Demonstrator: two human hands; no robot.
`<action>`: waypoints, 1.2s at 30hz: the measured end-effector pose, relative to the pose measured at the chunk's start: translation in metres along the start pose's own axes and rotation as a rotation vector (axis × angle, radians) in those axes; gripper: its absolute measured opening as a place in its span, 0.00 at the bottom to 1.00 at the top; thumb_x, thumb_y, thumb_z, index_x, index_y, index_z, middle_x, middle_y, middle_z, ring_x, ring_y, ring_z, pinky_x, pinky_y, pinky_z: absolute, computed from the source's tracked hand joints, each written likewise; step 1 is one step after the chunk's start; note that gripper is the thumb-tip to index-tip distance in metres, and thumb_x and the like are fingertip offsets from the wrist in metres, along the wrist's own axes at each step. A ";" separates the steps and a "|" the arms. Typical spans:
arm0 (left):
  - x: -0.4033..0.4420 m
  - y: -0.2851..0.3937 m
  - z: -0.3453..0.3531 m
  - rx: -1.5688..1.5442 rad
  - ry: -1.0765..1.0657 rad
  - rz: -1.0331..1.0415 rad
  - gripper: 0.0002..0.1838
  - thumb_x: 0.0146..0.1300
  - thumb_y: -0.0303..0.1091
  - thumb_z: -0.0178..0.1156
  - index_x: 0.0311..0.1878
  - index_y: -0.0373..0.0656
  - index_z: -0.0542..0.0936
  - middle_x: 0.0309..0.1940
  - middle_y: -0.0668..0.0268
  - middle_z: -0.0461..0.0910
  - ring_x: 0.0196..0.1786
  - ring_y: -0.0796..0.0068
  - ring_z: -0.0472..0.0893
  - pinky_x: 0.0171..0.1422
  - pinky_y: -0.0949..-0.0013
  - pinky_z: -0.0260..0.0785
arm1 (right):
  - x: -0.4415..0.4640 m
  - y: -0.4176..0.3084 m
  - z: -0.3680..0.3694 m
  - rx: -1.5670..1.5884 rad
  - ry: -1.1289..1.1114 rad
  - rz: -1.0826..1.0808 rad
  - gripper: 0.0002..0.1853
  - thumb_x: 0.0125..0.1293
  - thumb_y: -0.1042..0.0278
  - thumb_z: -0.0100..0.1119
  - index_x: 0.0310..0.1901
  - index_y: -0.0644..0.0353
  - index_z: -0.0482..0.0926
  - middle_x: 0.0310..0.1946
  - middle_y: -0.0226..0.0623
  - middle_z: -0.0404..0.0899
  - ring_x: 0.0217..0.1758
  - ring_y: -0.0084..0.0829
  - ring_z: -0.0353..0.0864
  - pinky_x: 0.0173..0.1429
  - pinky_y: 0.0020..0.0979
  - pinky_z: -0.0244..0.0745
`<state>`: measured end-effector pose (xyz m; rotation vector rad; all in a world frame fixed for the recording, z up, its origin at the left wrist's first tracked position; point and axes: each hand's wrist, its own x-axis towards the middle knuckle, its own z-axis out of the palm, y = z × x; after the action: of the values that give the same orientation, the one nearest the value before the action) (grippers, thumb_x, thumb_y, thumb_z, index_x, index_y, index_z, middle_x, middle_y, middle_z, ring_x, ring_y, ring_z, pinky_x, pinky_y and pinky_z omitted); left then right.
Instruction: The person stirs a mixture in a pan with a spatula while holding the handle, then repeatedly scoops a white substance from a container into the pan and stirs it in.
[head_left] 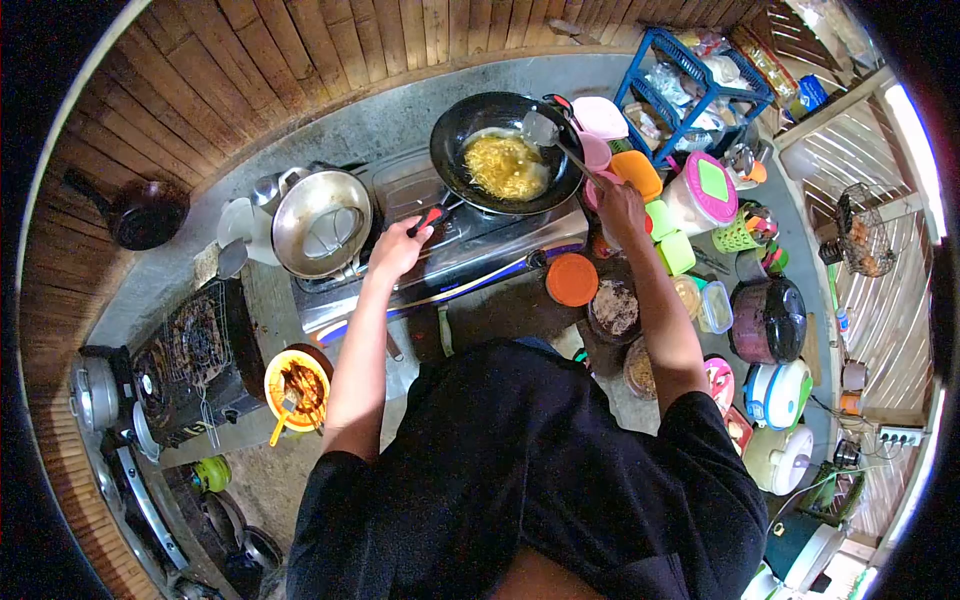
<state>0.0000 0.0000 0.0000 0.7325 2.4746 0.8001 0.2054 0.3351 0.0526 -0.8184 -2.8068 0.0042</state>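
Food point(507, 168) sits in the wok point(448, 150), part-cooked we judge, not yet out, left grip point(400, 247) clamped on the handle point(428, 218), right grip point(621, 212) on the spatula point(541, 129).

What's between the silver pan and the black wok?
In the head view, the grey stove top lies between the silver pan and black wok, and the left hand grips the wok's handle there.

the right hand point(623, 214) covers the end of the spatula point(541, 129); the wok point(450, 150) hides part of the stove point(545, 232); the bottom edge cuts off the black shirt point(520, 460).
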 end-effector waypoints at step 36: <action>0.002 -0.006 0.005 0.028 0.061 0.044 0.26 0.67 0.56 0.57 0.62 0.53 0.77 0.54 0.52 0.80 0.60 0.51 0.78 0.66 0.57 0.68 | -0.019 0.005 0.005 0.692 -0.309 0.051 0.14 0.70 0.65 0.54 0.53 0.54 0.81 0.35 0.52 0.83 0.40 0.54 0.83 0.43 0.46 0.78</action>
<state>-0.0008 -0.0011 -0.0077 0.7857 2.5369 0.8163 0.2224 0.3298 0.0438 -0.7460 -2.7250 1.1214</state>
